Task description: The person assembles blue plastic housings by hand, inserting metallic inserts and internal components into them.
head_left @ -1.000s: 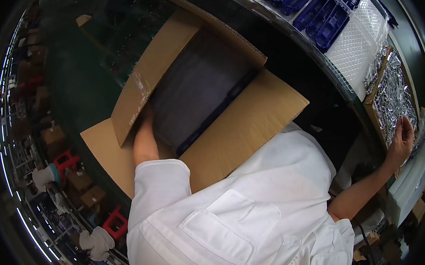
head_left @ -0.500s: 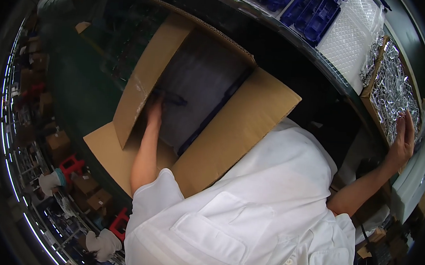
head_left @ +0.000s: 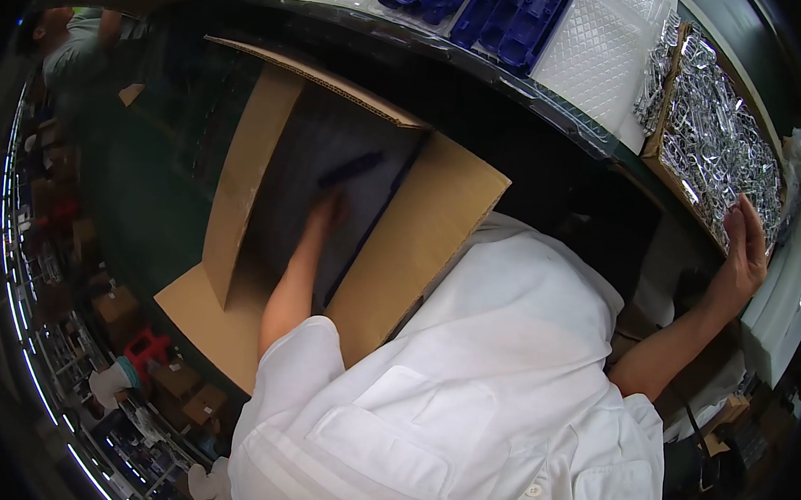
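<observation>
My left hand (head_left: 331,205) reaches deep into an open cardboard box (head_left: 420,242), its fingers closed at one end of a dark blue plastic part (head_left: 351,168). The part is long and narrow, and it is dim and slightly blurred. A greyish sheet (head_left: 309,165) lines the box beneath it, with a strip of dark blue along the right inner side. My right hand (head_left: 743,246) is raised at the far right, fingers stretched out at the edge of a shallow carton of shiny bent-wire metal pieces (head_left: 720,133). I see nothing held in it.
On the bench beyond the box lie dark blue moulded trays (head_left: 514,21) and a clear textured plastic sheet (head_left: 604,55). White foam-like slabs (head_left: 778,300) stand beside the wire carton. A person (head_left: 75,51) is at the upper left, with shelves and a red stool (head_left: 145,351) below.
My left hand has moved right within the box, and the blue part has gone with it, tilting the other way. My right hand stays by the wire pieces. The whole view has shifted.
</observation>
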`<state>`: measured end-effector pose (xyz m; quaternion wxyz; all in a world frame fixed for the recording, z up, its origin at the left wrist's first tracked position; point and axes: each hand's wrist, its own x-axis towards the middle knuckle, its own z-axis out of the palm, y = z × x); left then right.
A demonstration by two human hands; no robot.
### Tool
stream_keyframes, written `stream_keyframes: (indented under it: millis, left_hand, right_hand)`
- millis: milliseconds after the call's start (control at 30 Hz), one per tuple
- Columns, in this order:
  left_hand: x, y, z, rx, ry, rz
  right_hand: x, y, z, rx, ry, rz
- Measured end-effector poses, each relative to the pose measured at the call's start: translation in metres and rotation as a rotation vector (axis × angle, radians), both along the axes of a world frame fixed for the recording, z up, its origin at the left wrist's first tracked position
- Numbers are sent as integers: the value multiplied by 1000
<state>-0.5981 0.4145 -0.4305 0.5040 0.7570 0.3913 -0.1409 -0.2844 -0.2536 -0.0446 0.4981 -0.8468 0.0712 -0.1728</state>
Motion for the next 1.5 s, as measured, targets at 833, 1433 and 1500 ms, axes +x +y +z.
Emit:
stream_keyframes:
  millis: [833, 1433, 1500]
  left_hand:
    - [123, -228, 388, 591, -801, -313]
    - [219, -349, 419, 40, -970, -835]
    - [218, -351, 412, -359, -753, -739]
  right_hand:
    - [-13, 6, 8, 529, 176, 134]
    - [-72, -6, 12, 659, -51, 322]
    - [-78, 0, 20, 647, -12, 301]
